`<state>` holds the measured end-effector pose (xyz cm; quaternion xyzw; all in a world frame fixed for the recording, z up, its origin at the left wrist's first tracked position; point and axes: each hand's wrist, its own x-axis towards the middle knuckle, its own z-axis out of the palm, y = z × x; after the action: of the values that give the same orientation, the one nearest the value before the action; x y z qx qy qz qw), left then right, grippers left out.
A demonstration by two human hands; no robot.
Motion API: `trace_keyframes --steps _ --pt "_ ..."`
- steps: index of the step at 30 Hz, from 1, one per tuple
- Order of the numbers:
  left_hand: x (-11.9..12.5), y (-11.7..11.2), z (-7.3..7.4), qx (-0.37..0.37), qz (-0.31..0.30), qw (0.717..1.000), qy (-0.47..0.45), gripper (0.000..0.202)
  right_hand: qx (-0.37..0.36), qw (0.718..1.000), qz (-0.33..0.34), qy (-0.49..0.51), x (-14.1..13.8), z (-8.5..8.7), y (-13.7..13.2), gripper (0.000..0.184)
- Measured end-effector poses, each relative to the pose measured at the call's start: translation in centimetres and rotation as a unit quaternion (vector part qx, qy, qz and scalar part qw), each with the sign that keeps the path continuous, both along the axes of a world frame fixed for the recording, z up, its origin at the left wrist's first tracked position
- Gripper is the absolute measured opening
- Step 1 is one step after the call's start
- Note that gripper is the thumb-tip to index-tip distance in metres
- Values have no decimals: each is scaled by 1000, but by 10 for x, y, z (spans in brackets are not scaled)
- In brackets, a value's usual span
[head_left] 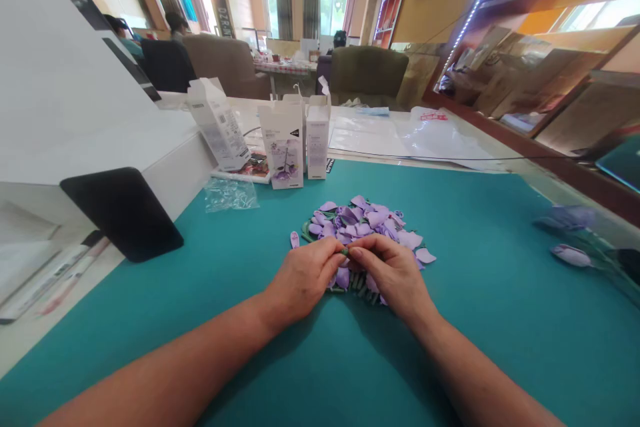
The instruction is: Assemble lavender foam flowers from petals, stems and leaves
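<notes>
A heap of small purple petal pieces (367,221) with a few green stems lies on the teal mat (480,280) in front of me. My left hand (303,277) and my right hand (393,273) meet at the near edge of the heap. Both pinch a small green piece (345,251) between their fingertips, with a purple petal (343,277) hanging just below. One loose purple piece (295,239) lies left of the heap.
Three opened white boxes (283,140) stand at the mat's far edge, beside a crumpled clear bag (230,193). A black stand (125,213) sits at left. Finished purple flowers (570,253) lie at right. Chairs and seated people are in the background.
</notes>
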<state>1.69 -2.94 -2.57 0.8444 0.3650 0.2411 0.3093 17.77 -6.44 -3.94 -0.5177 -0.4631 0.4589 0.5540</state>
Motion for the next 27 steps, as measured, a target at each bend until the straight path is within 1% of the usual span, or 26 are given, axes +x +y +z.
trace_keyframes --steps 6,12,14,17,19,21,22,23,25,27 --pt "0 -2 1 10 -4 1000 1 20 26 998 -5 -62 0 -4 -1 21" --pt "1 -1 -1 9 -5 1000 -2 20 38 995 -12 -94 -4 -5 -2 18" --pt "1 -1 -1 4 -6 1000 -8 20 42 994 -14 -98 -4 -3 -2 19" --pt "1 0 2 -9 -10 1000 -27 21 46 993 0 -113 4 4 -1 21" --pt "1 2 5 -23 1 999 -44 21 57 986 4 -155 12 9 0 21" --pt "0 6 7 -44 26 996 -67 21 87 966 3 -244 21 11 1 17" --pt "0 8 8 -56 40 994 -81 20 106 948 13 -300 24 12 1 14" --pt "-1 10 8 -69 51 992 -96 20 125 925 34 -358 25 11 0 13" --pt "-2 14 8 -92 61 986 -122 18 160 866 93 -464 22 6 -2 13" --pt "-3 16 6 -104 60 983 -137 17 179 807 148 -542 15 1 -4 13"
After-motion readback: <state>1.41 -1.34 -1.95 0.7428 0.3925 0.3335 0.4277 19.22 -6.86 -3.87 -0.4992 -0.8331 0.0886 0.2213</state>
